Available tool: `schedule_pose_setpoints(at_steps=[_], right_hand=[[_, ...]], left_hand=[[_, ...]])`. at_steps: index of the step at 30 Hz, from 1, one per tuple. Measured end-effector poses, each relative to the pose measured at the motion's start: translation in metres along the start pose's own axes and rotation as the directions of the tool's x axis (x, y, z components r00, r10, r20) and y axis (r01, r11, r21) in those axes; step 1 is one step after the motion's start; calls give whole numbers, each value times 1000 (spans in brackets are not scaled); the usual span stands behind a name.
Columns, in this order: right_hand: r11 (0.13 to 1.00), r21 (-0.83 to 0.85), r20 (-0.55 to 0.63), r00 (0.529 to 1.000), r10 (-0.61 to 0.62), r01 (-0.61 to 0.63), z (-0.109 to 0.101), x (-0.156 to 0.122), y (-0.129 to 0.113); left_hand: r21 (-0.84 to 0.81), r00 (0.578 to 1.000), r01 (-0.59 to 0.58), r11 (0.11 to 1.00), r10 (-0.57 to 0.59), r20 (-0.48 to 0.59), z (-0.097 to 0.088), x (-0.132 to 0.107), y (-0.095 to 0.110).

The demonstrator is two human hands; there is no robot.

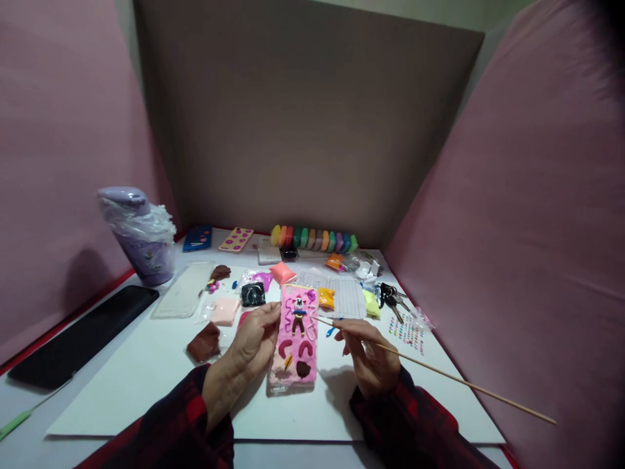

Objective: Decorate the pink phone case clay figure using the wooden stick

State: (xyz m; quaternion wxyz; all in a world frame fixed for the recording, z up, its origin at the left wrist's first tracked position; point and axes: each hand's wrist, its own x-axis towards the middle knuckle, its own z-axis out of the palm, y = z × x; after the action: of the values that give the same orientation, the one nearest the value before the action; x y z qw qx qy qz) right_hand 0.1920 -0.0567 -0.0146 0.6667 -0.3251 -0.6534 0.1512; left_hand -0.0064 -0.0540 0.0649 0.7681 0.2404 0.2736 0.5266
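Note:
A phone case (297, 345) covered in pink clay stands tilted up over the white board, held along its left edge by my left hand (254, 342). On its face is a small clay figure (298, 316) with squiggles, dark red curved pieces and a brown lump below. My right hand (368, 355) pinches a long thin wooden stick (454, 376). The stick's tip is at the case's right side, near the squiggle beside the figure; whether it touches the clay I cannot tell. The stick's other end points out to the lower right.
Clay packets lie behind my hands, including a black one (252, 294) and a brown one (204, 343). A clear case (180, 291), keys (392, 298) and a row of coloured clays (315, 239) lie farther out. A purple bottle (146, 251) stands left, behind a black slab (83, 335).

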Motion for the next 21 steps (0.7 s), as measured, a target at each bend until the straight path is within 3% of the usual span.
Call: schedule_pose_setpoints(at_steps=[7,12,18,21], right_hand=[[1000,-25,17,1000,-16,17,-2,-1,6],[999,-25,11,1000,-24,25,-1,-1,3],[999,-19,-12,1000,-28,28,0,0,2],[999,-19,5,999,-32,32,-2,-1,4]], left_hand=[[-10,999,3,1000,-3,-39,-4,4,-3],[36,996,69,997,-67,-54,1,16,-2],[2,999,10,1000,-9,-52,-2,4,-2],[-16,999,37,999,-37,-28,0,6,-2]])
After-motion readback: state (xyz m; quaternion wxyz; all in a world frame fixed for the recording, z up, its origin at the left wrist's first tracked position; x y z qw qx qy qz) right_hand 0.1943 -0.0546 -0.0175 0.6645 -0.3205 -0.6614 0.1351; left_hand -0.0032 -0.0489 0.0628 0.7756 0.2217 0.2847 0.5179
